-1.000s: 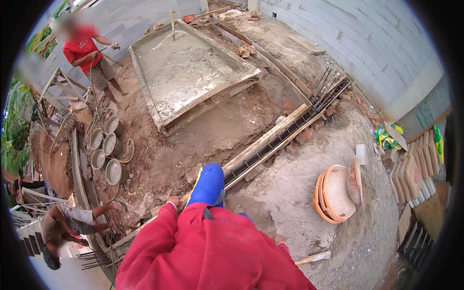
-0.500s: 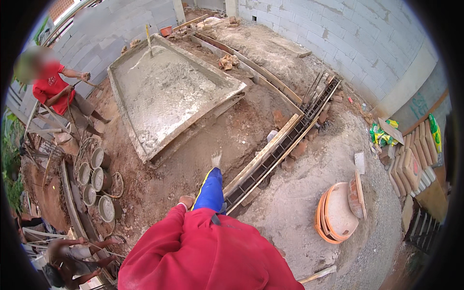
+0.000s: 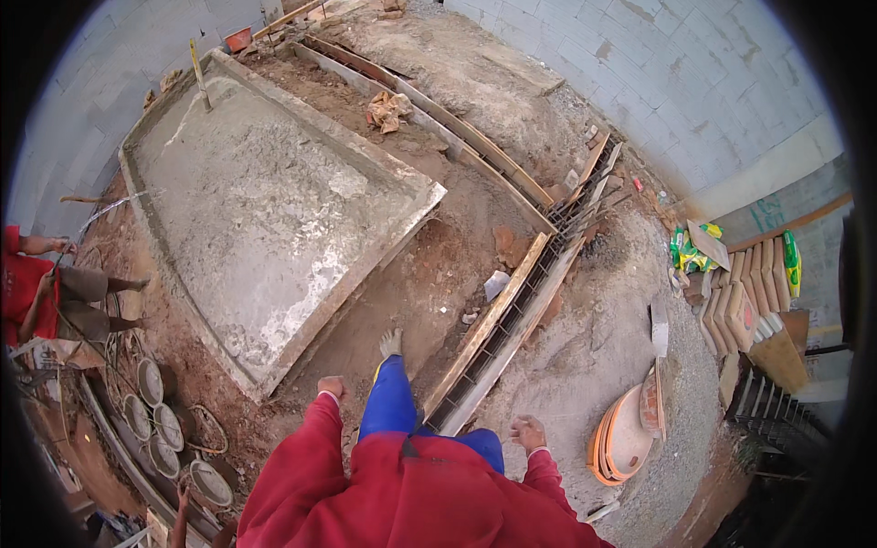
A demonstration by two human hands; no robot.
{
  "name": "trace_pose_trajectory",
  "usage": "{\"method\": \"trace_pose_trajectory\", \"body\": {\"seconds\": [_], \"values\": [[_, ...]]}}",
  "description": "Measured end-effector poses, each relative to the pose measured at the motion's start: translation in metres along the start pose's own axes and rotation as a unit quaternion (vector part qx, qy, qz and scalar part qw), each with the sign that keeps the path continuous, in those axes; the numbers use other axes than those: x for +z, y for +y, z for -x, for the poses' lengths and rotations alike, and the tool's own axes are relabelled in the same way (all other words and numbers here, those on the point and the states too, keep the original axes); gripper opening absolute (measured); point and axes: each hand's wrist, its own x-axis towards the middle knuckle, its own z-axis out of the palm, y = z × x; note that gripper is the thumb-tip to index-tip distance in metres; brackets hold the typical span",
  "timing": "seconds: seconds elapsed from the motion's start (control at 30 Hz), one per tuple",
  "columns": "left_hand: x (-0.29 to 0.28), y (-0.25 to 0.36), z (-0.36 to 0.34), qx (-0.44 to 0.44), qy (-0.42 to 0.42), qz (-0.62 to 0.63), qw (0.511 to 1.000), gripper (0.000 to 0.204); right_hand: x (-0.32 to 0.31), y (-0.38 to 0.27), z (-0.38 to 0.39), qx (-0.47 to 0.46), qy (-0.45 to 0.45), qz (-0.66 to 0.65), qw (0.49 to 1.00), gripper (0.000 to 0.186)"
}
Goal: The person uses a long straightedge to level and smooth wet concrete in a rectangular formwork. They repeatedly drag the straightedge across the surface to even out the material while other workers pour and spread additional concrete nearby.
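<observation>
My left hand (image 3: 332,387) hangs beside my blue-trousered leg (image 3: 388,397), fingers curled in, and nothing shows in it. On the other side, my right hand (image 3: 528,433) hangs with its fingers apart and holds nothing. Between the hands my bare foot (image 3: 391,342) stands on the soil. Ahead of the left hand lies a low trough (image 3: 343,333) full of wet grey mortar. Nearest to the right hand are a rebar-lined timber form (image 3: 498,342) and a stack of orange-rimmed basins (image 3: 630,434).
At the left a person in red (image 3: 32,283) holds a hose, with water spraying toward the trough. Several round buckets (image 3: 137,418) stand near that person. Stacked sacks (image 3: 731,315) lie at the right, by a block wall (image 3: 676,82). A stick (image 3: 199,75) stands in the mortar.
My right hand has come into view beside the basins, and my left hand shows more fully. The trough and the person in red have shifted left in view. Water now sprays from the hose.
</observation>
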Motion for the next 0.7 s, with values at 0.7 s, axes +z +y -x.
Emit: {"method": "trace_pose_trajectory", "body": {"seconds": [0.7], "values": [[0.019, 0.194, -0.033, -0.125, 0.067, 0.034, 0.989, 0.017, 0.076, -0.073, -0.146, 0.230, -0.082, -0.101, 0.964, 0.022]]}}
